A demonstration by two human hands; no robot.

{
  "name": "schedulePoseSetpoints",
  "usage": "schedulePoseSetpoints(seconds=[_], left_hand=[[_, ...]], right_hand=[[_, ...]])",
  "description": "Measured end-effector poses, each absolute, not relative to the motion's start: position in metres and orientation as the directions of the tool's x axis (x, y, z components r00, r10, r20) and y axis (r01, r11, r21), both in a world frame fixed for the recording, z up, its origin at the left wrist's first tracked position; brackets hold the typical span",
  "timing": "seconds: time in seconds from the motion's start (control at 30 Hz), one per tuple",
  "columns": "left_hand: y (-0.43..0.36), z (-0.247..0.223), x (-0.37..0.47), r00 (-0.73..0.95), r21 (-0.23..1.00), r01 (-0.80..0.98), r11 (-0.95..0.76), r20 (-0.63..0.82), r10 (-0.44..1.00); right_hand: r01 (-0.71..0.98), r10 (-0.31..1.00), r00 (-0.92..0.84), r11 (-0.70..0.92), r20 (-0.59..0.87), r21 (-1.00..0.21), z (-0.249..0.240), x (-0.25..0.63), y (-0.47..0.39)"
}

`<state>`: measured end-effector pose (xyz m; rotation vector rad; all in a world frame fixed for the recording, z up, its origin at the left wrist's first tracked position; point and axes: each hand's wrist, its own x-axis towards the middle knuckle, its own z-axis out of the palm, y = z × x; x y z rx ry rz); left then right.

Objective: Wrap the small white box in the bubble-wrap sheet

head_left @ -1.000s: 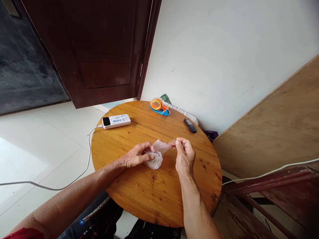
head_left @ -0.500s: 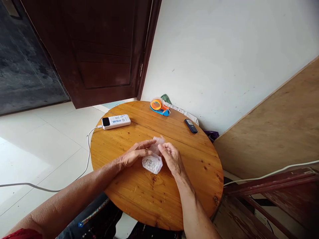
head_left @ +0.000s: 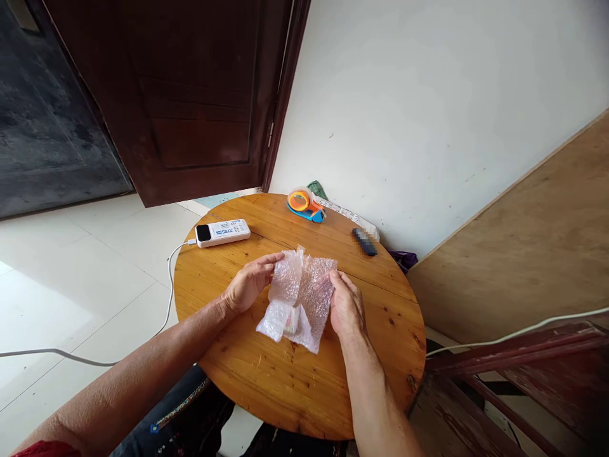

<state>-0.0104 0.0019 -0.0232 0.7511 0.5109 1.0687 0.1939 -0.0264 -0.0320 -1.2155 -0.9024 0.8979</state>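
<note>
"Bubble wrap (head_left: 320, 295) is out on the round wooden table (head_left: 380, 374), then. Whereabouts?"

"Around the middle, well in from the near edge. It's opened into two panels side by side, with folds bunched at the bottom. Something small and pale (head_left: 290, 322) shows among those folds, with a reddish mark on it; I can't tell what it is."

"And the hands?"

"Left hand (head_left: 250, 284) grips the wrap's upper left edge, fingertips at the top corner and the thumb lower down, partly hidden. Right hand (head_left: 347, 303) pinches the right edge, its thumb in front and fingers showing through the plastic behind."

"Is the wrap lifted or lying flat?"

"I can't tell how much of it touches the wood."

"What else is on the table?"

"A white device (head_left: 223, 233) with a dark screen near the upper left edge, a pale cable (head_left: 170, 279) plugged into its end and hanging over the side. At the far edge stands an orange and blue tape dispenser (head_left: 305, 204). Near the far right edge lies a dark, slim device (head_left: 364, 242), its face blurred out."
</note>
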Motion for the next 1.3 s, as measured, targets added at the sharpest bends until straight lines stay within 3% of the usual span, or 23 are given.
schedulePoseSetpoints(seconds=[0.17, 0.37, 0.47, 0.67, 0.9, 1.03, 1.13, 1.3], left_hand=[[0.004, -0.026, -0.010, 0.364, 0.808, -0.545, 0.226, -0.015, 0.931], [0.000, -0.022, -0.010, 0.417, 0.827, -0.525, 0.201, 0.044, 0.908], [0.001, -0.023, -0.009, 0.440, 0.843, -0.507, 0.178, 0.075, 0.895], [0.007, -0.034, -0.016, 0.068, 0.989, -0.100, -0.111, 0.118, 0.991], [-0.001, -0.040, -0.007, 0.350, 0.967, 0.043, -0.253, 0.222, 0.910], [0.000, -0.040, -0.002, 0.337, 0.990, -0.101, -0.094, 0.123, 0.933], [0.006, -0.037, -0.006, 0.223, 0.961, -0.261, 0.094, -0.035, 0.974], [0.016, -0.034, -0.021, 0.074, 0.929, -0.334, 0.156, -0.139, 0.988]], right_hand=[[-0.183, 0.918, 0.397, 0.071, -0.008, -0.980, -0.026, 0.192, -0.025], [-0.155, 0.985, 0.150, -0.059, -0.083, -0.986, -0.019, 0.187, -0.031], [-0.199, 0.983, 0.148, -0.082, -0.113, -0.976, -0.020, 0.184, -0.031], [-0.261, 0.975, 0.180, -0.076, -0.126, -0.962, -0.024, 0.185, -0.029], [-0.284, 0.993, -0.054, -0.115, -0.104, -0.952, -0.020, 0.174, -0.036], [-0.284, 0.987, -0.087, -0.157, -0.138, -0.946, -0.019, 0.169, -0.037], [-0.302, 0.990, 0.041, -0.115, -0.134, -0.946, -0.021, 0.174, -0.033], [-0.275, 0.956, 0.252, -0.078, -0.151, -0.958, -0.027, 0.188, -0.025]])
